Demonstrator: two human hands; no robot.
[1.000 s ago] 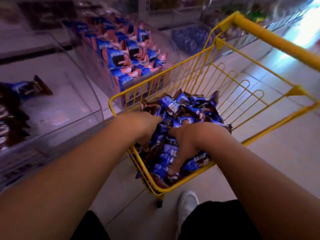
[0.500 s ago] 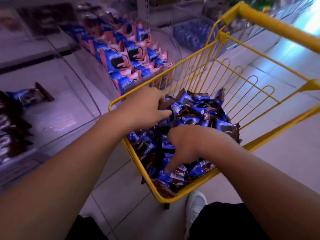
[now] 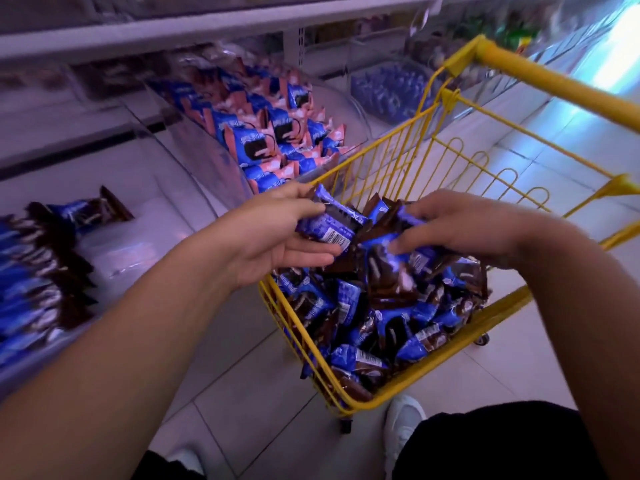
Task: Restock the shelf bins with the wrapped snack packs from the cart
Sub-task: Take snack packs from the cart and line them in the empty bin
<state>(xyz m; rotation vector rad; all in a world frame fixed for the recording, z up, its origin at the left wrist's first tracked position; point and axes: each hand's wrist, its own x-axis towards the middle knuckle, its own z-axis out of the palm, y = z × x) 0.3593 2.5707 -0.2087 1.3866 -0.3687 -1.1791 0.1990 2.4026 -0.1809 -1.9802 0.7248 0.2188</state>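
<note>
Both hands have come up out of the cart point(image 3: 367, 405), the left hand point(image 3: 277, 237) pinching one pack point(image 3: 329, 225) and the right hand point(image 3: 460, 226) gripping a bunch point(image 3: 391, 268), so the load looks ready for the bin point(image 3: 114, 258) to their left.

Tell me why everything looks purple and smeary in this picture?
Head view: a violet-blue cast tints the shelf bins; the far aisle top right is blown out by glare; the upper shelves and far bins are smeared by motion blur; the wide lens bends the yellow cart. The packs in both hands, left and right, stay fairly sharp.
</note>
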